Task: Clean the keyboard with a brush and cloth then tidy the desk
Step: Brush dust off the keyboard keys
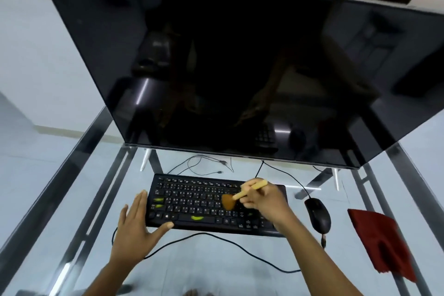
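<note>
Keyboard [204, 202], flat black plastic, under soft tan brush [229, 200] bristles.

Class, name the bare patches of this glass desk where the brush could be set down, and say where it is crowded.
Barest: the glass desk left of the keyboard, beyond the left hand. A narrower strip lies between mouse and red cloth. Crowded: loose cables behind the keyboard under the monitor; a black cable crosses the front.
</note>
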